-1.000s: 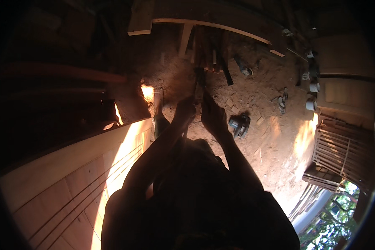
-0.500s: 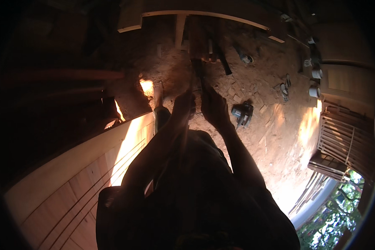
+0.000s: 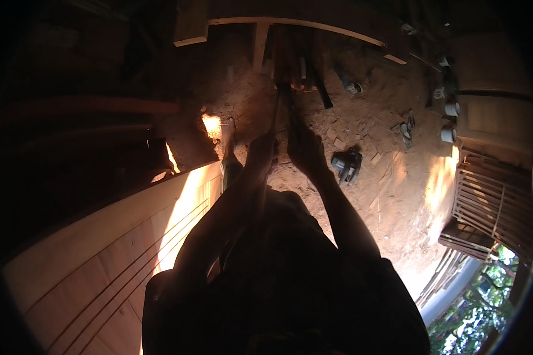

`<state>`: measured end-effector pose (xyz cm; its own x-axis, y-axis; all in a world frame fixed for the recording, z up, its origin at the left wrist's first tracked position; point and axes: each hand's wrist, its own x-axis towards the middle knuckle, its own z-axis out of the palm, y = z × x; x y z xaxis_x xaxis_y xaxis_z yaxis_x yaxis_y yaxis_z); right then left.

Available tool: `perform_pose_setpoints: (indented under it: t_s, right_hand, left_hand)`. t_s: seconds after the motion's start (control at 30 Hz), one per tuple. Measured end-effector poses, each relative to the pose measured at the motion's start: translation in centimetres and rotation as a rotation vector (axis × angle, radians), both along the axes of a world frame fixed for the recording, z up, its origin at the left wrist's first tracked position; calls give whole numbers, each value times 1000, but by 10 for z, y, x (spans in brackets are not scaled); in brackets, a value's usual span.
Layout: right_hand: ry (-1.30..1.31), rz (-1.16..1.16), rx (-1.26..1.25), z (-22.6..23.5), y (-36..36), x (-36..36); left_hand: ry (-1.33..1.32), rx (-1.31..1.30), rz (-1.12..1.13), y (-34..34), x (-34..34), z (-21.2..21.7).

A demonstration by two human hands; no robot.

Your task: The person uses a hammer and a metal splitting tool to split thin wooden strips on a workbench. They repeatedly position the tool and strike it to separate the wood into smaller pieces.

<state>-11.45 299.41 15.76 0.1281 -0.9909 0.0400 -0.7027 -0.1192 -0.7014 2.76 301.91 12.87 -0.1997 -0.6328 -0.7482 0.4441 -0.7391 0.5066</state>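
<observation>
My left hand (image 3: 260, 151) is closed around a long thin strip (image 3: 275, 111) that points away from me; its material is too dark to tell. Just to the right, my right hand (image 3: 305, 149) grips a dark, narrow tool (image 3: 289, 102) whose kind I cannot make out. Strip and tool run close together toward a dark upright shape (image 3: 284, 65) under the bench. Both arms stretch forward over my lap, and deep shadow hides most of the fingers.
A circular saw (image 3: 347, 164) lies on the dusty floor to the right, among wood scraps (image 3: 337, 141). A grooved wooden panel (image 3: 118, 254) stands at my left. Ahead is a wooden bench edge (image 3: 302, 23). Sandals (image 3: 407, 131), white pots (image 3: 448, 135) and stacked slats (image 3: 485, 192) line the right.
The whole view has shifted slightly to the right. Both hands keep their grip and stay side by side, with the strip and the tool showing a little more apart.
</observation>
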Motion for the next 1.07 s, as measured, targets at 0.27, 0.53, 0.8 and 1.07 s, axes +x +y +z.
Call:
perform_pose_setpoints:
  t_s: [0.27, 0.53, 0.8, 1.07]
  right_hand:
    - [54, 44, 119, 5, -13, 2]
    - [156, -6, 340, 18, 20, 0]
    - [-48, -15, 266, 29, 45, -6]
    - [180, 38, 532, 10, 18, 6]
  left_hand:
    - [-70, -40, -9, 3, -3, 5]
    - [325, 49, 156, 2, 5, -4]
    - [81, 22, 41, 7, -4, -6]
    - [75, 122, 112, -7, 2, 13]
